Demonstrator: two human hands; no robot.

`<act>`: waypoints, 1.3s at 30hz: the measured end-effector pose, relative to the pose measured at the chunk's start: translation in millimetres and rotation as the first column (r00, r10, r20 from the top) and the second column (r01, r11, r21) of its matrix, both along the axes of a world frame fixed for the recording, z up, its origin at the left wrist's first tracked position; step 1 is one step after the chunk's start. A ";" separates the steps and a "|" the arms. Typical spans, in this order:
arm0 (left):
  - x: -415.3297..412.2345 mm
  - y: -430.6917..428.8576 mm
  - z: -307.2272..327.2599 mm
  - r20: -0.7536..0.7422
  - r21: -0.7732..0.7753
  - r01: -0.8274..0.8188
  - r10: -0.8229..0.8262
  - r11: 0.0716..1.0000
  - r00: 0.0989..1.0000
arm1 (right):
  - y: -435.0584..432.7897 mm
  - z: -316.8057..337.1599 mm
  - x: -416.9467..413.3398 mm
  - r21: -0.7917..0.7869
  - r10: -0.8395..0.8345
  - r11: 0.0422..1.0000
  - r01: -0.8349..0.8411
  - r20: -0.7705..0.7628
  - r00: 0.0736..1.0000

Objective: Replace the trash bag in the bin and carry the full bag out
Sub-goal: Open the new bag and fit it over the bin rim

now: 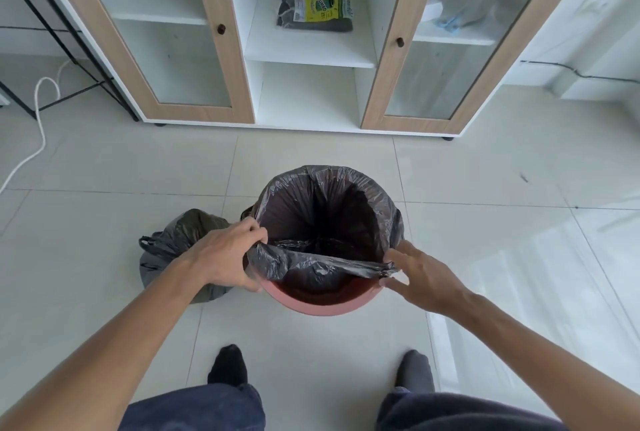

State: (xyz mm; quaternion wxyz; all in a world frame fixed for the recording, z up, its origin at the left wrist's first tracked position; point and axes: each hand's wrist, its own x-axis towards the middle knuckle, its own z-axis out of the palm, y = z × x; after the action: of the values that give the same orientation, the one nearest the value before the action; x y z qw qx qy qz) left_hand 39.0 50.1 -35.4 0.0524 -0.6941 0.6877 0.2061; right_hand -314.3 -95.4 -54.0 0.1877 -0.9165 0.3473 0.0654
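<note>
Bin (322, 306), red, stands on a pale tiled floor (138, 167) before a glass-doored cabinet (228, 49), a black liner (311, 264) over its far rim. The left hand (225, 254) grips the liner's loose near edge; the right hand (422, 278) pinches it. A full bag (173, 247) sits on the floor just left of the bin. A white cable (40, 119) trails at far left.

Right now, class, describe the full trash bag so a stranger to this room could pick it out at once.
Before the glass-doored cabinet, a red bin stands on the tiled floor. The full trash bag lies just left of it: closed and bulging, unlike the open liner in the bin.
</note>
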 end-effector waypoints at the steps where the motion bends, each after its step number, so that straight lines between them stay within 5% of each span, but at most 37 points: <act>1: -2.5 4.2 -1.4 0.015 0.000 0.015 -0.015 1.000 1.000 | 2.2 1.9 0.4 -0.056 0.028 0.998 -0.028 0.001 1.000; 5: -12.1 9.8 -11.5 0.084 -0.036 0.078 -0.074 0.996 0.994 | 12.3 9.8 7.4 -0.214 0.165 0.963 -0.164 -0.016 0.986; 11: -20.8 5.6 -15.1 0.173 -0.137 0.170 -0.146 0.976 0.974 | 14.2 9.9 13.0 -0.125 0.141 0.982 -0.142 -0.013 0.990; 17: -19.4 0.5 -9.9 0.161 -0.045 0.166 -0.157 0.985 0.974 | 14.1 5.6 15.2 -0.041 0.171 0.984 -0.171 -0.008 0.985; 22: -15.7 -2.8 -20.3 0.282 -0.191 0.215 -0.156 0.958 0.947 | 11.5 0.9 17.7 -0.257 0.176 0.950 -0.176 -0.022 0.984; 30: -39.5 -16.6 -30.1 0.274 -0.256 0.345 -0.274 0.903 0.922 | -5.5 -4.1 5.2 -0.348 0.095 0.934 -0.073 0.045 0.994; 39: -55.3 -7.4 -40.0 0.220 -0.293 0.237 -0.176 0.926 0.960 | -14.3 -21.1 -14.5 -0.369 0.119 0.928 -0.057 0.148 0.982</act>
State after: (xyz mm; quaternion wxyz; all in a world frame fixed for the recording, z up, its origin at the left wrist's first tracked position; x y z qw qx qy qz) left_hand -16.3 42.8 -75.3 0.0273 -0.6334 0.7731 0.0196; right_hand -328.8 -109.7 -75.1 0.0409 -0.9523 0.2945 -0.0690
